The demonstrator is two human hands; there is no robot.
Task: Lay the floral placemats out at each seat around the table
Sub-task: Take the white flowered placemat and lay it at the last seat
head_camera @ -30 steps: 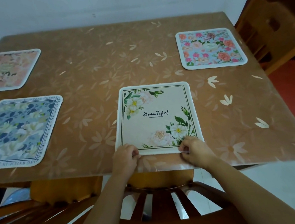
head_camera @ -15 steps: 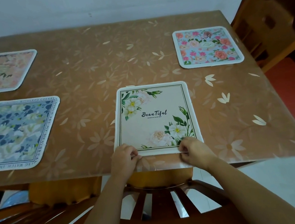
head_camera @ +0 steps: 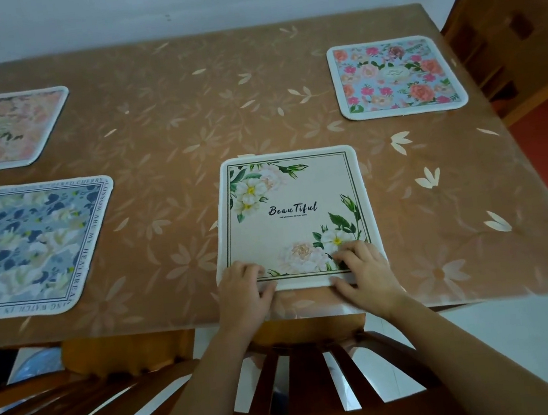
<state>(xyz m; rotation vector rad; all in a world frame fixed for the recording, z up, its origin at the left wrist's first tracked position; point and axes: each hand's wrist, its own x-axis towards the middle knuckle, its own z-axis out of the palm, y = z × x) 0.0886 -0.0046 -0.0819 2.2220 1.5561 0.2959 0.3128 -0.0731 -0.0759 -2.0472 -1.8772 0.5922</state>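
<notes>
Pressed flat on the near corners of the cream placemat [head_camera: 296, 215] are both hands, fingers laid on top, thumbs along its near edge; nothing is seen clamped, and whether a thumb tip is tucked under cannot be told. Left hand [head_camera: 245, 290] is on the near-left corner, right hand [head_camera: 367, 271] on the near-right corner over the printed flowers. The mat is lying flat at the near-centre seat, close to the table [head_camera: 187, 131] edge, "Beautiful" text readable from the near side. At far left a pink placemat [head_camera: 4, 131] is laid, partly cut off by the frame. Near left, a blue placemat [head_camera: 34, 248] is laid. Far right, a rose-print placemat [head_camera: 396, 76] is laid beside a wooden chair [head_camera: 504, 41]. A slatted chair back [head_camera: 303, 376] is seen below the forearms.
</notes>
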